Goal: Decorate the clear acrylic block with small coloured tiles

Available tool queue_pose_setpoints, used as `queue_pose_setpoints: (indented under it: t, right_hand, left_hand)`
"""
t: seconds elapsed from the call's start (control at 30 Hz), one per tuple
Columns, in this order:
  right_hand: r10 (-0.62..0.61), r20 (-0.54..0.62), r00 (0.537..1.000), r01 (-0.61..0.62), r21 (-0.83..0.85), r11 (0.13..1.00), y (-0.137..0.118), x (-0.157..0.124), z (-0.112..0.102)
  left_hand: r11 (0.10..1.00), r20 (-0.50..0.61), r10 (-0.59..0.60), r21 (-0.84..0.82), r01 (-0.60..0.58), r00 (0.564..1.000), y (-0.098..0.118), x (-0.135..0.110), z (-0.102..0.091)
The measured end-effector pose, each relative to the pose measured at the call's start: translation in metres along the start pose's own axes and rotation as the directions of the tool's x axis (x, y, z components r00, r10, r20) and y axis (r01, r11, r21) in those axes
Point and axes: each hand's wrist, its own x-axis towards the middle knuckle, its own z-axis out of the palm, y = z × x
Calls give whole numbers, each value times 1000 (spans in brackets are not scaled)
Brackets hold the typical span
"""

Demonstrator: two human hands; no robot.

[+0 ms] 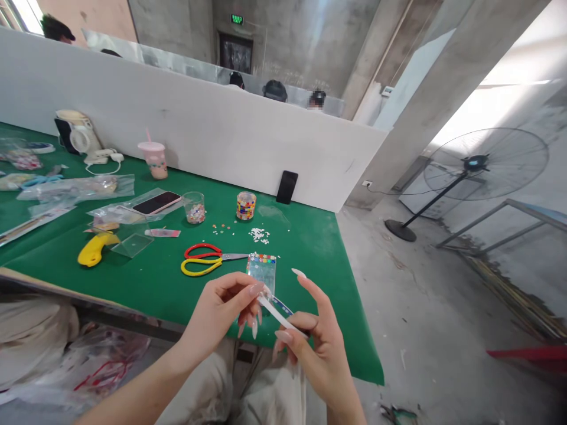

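Your left hand (pixel 224 304) has its thumb and index finger pressed together on the upper-left end of a white strip (pixel 277 314); its other fingers hang loosely curled below that grip. Your right hand (pixel 319 337) pinches the lower-right end between the thumb and a bent finger, with the index finger raised and extended clear of the strip. The strip therefore slants between the two sets of fingertips, its middle exposed, above the near edge of the green table (pixel 316 248). A blue printed band (pixel 282 306) runs just beside the strip on its far side; whether the two are joined cannot be told.

Directly beyond your left fingertips lies a clear panel (pixel 262 274), coloured pieces lining its far edge. The red-and-yellow-handled scissors (pixel 215 258) lie to its left, blade tips at the panel's far corner. Farther back are noted a pile of white pieces (pixel 258 235), a mosaic-covered cup (pixel 245 206) and a clear cup (pixel 195 213) containing small pieces.
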Motion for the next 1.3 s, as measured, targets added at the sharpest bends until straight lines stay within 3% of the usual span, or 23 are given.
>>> queue_pose_setpoints:
  t: [0.27, 0.43, 0.6, 0.93, 1.3]
  right_hand:
    - [37, 52, 998, -41, 68, 997, -2, 3, -6]
    - [14, 225, 974, -31, 71, 997, 0, 10, -16]
    - [115, 354, 928, -135, 35, 990, -12, 13, -21]
    - [188, 458, 869, -166, -88, 982, -23, 19, -25]
    - [185, 477, 859, -128, -149, 980, -25, 19, -30]
  left_hand:
    - [999, 56, -15, 34, 13, 998, 12, -6, 2]
    - [991, 108, -39, 133, 24, 993, 16, -8, -1]
    - [965, 143, -8, 260, -30, 990, 15, -9, -7]
    - [875, 194, 64, 461, -149, 979, 16, -9, -9]
    - [876, 253, 76, 445, -186, 964, 13, -9, -8]
